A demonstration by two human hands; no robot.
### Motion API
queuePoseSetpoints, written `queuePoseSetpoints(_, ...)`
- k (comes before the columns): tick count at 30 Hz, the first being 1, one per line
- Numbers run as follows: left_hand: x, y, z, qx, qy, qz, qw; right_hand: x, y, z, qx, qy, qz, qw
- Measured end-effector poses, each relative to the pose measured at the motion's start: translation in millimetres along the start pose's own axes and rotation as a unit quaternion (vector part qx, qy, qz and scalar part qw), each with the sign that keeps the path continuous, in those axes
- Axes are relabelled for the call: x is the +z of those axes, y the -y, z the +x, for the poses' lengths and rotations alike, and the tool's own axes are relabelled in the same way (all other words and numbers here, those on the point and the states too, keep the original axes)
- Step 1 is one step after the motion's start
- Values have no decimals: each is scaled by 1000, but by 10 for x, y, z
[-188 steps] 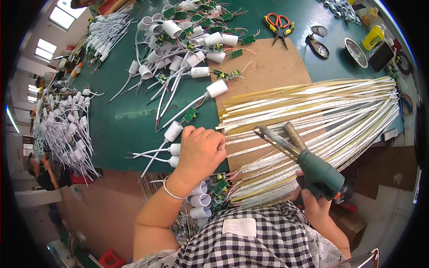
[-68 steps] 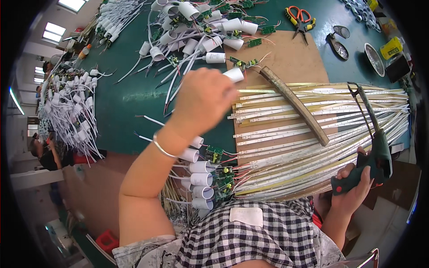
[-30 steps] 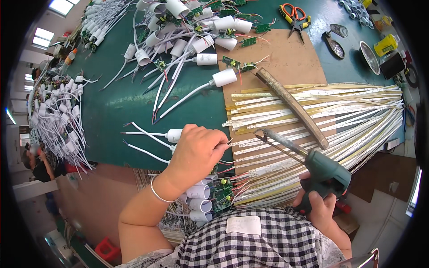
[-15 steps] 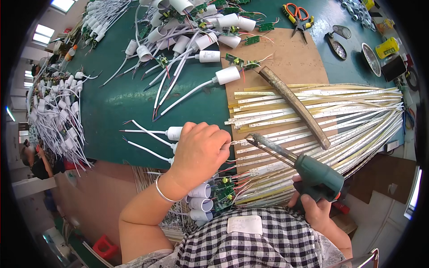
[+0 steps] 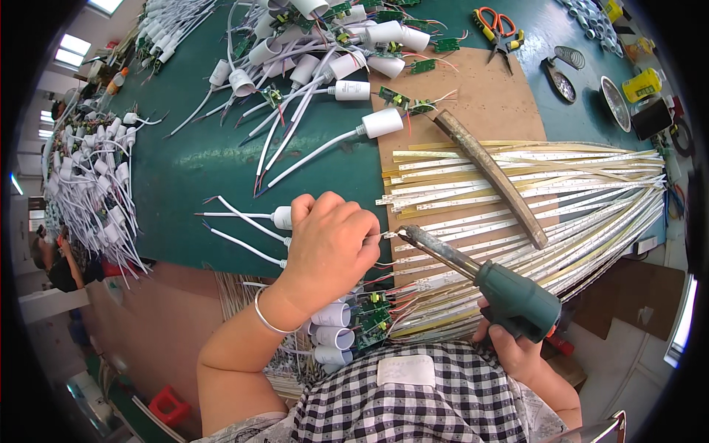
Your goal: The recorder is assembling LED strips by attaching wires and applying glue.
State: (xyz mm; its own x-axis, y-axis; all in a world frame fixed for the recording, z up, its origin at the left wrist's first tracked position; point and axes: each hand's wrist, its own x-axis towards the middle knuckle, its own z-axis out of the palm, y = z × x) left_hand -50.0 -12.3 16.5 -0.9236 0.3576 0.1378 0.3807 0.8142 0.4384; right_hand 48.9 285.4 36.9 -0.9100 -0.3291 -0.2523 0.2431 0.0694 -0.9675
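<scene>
My right hand [image 5: 517,347] is wrapped round the handle of a green soldering gun [image 5: 521,299]. Its dark tip is at the end of one narrow white LED strip [image 5: 436,230]. Just left of that tip, my left hand [image 5: 332,240] is closed in a pinch on a thin wire [image 5: 380,235] that reaches to the strip's end. The hand hides most of what lies under it. White cylindrical lamp caps [image 5: 282,217] with white cables lie beside and beneath this hand. Below it are more caps and green circuit boards [image 5: 373,321], their wires running to other strips.
A worn bar [image 5: 491,177] lies across the fanned strips on a brown board [image 5: 487,88]. A heap of caps and cables [image 5: 325,59] covers the back of the green table [image 5: 192,184]. Orange-handled cutters [image 5: 501,37], a coil stand [image 5: 560,77] and a metal bowl [image 5: 614,103] stand back right.
The soldering gun has moved left, its tip now at the strip's end by my left fingers. My left hand has stayed almost in place, still pinching the wire.
</scene>
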Motion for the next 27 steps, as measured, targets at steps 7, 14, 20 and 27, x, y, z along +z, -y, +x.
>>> queuePoseSetpoints(7,24,-13,12,-6,1,8,1000,27,7,4,10,-6,6,1000)
queuePoseSetpoints(14,29,-1,11,-8,13,15,1000,-40,-29,-3,-1,27,-89,996)
queuePoseSetpoints(20,16,6,25,-13,22,10,1000,91,86,52,64,-47,-108,991)
queuePoseSetpoints(27,11,10,29,-16,27,1,1000,97,75,68,61,-43,-120,990)
